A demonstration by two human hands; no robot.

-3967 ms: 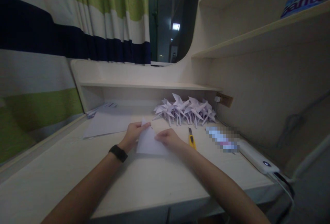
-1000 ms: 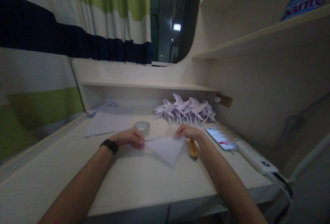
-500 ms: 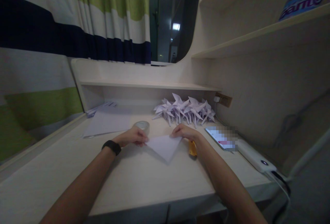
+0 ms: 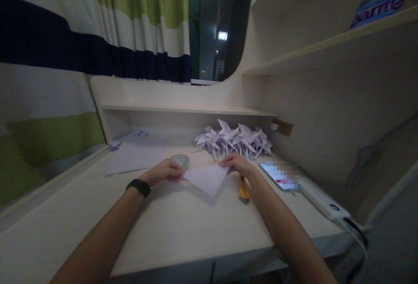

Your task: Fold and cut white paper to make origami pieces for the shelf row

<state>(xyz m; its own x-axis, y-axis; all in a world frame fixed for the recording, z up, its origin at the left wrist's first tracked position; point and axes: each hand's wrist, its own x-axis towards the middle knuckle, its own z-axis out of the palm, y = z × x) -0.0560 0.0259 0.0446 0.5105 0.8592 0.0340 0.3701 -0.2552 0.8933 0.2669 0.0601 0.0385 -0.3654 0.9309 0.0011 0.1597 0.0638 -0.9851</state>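
Paper: folded white triangle [image 4: 206,178] lies near the middle of the table [image 4: 183,227], its point toward the near edge.
Left hand: left hand [image 4: 164,171] pinches the triangle's left corner, fingers closed on it; a dark band sits on the wrist.
Right hand: right hand [image 4: 237,165] pinches the right corner, grip closed on the paper's far edge.
Neighbours: tape roll [image 4: 180,160] just beyond the left hand; yellow utility knife [image 4: 243,187] just right of the paper, under the right wrist; phone [image 4: 278,175] farther right; heap of folded paper cranes [image 4: 233,139] at the far side.
Risk: uneven pull between the two corners could skew the crease or tear the sheet.
Risk: the right wrist, so near the knife, could knock it or catch on its blade end.
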